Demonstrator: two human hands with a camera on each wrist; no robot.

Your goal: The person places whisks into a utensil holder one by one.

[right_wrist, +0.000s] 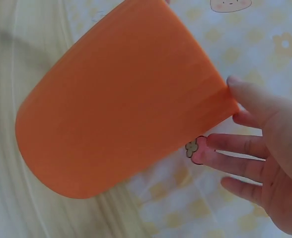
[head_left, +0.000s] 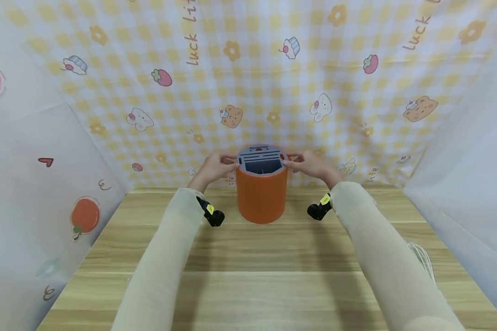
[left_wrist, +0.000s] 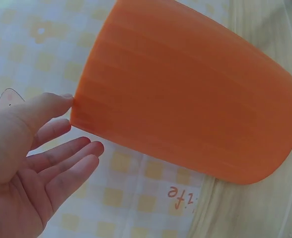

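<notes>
An orange round container (head_left: 261, 195) stands upright at the back of the table, with a grey top (head_left: 262, 155) bearing dark slots, red spots and a large dark area toward me. At its upper left edge, my left hand (head_left: 216, 168) pinches the rim between thumb and index finger. Opposite, my right hand (head_left: 312, 164) pinches the upper right edge in the same way. In the left wrist view, the other fingers of the left hand (left_wrist: 41, 148) are spread below the orange wall (left_wrist: 185, 94). Likewise, the right hand's remaining fingers (right_wrist: 240, 144) stay off the container in the right wrist view.
A yellow-and-white checked cloth (head_left: 269, 82) with printed figures hangs just behind the container. White cloths flank the wooden table (head_left: 265, 280). A bundle of white cords (head_left: 422, 257) lies beside my right sleeve. Each wrist carries a black camera (head_left: 215, 217).
</notes>
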